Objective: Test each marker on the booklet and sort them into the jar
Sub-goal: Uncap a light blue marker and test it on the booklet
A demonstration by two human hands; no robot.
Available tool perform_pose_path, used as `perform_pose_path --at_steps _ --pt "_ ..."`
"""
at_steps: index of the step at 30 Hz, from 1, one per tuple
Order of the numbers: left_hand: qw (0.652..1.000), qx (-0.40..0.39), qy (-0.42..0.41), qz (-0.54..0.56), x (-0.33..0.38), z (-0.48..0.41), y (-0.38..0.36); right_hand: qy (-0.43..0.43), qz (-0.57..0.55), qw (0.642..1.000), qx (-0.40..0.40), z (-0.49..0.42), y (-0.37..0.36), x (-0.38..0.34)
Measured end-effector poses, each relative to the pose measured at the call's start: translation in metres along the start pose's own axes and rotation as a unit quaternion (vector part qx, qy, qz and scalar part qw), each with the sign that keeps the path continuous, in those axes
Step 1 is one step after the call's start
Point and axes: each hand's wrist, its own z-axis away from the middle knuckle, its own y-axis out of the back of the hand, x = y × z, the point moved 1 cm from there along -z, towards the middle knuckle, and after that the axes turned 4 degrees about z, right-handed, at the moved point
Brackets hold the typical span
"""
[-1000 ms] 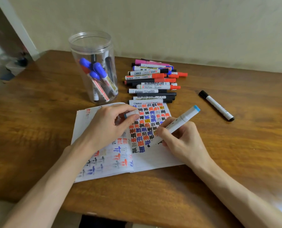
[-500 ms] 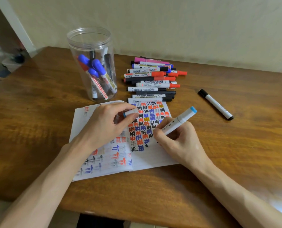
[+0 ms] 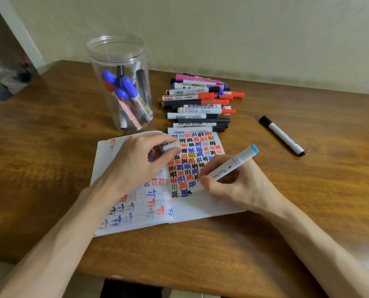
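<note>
A right hand [image 3: 239, 186] grips a white marker [image 3: 228, 166], tip on the open booklet [image 3: 200, 209] of red, blue and black characters; its barrel script is unreadable. The left hand [image 3: 140, 162] pinches the cap [image 3: 171, 146]. The jar [image 3: 121, 82] stands at 11 o'clock, the marker pile [image 3: 198, 104], one reading "MARKER", at 12.

Slid a little down the booklet [image 3: 200, 209], away from the jar [image 3: 119, 82]: right hand [image 3: 233, 186] with white marker [image 3: 228, 166].

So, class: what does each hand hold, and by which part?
The right hand grips the white marker low on its barrel, near the tip. The left hand pinches its cap between thumb and fingers.
</note>
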Motion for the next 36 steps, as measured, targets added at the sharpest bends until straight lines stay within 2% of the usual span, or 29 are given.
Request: perform_pose_path --at_steps 11,15,23,27,36 --pt "1.000 -0.009 -0.002 0.004 -0.0017 0.0006 0.0007 -0.058 -0.059 0.997 -0.004 0.0006 0.0059 0.0009" --pt "1.000 -0.008 -0.003 0.001 -0.0017 0.0007 0.0006 -0.054 -0.044 0.997 -0.042 0.0010 0.0058 -0.0007" --pt "1.000 -0.004 -0.002 0.000 -0.0024 0.0010 0.0009 -0.080 -0.048 0.996 -0.010 -0.0003 0.0094 0.0042" --pt "1.000 0.002 -0.007 -0.001 -0.0014 0.0011 0.0009 -0.078 -0.072 0.994 -0.005 -0.0002 0.0073 0.0016" --pt "1.000 -0.006 -0.009 0.005 -0.0014 0.0011 0.0012 -0.055 -0.032 0.997 -0.052 0.0007 0.0099 -0.0001"
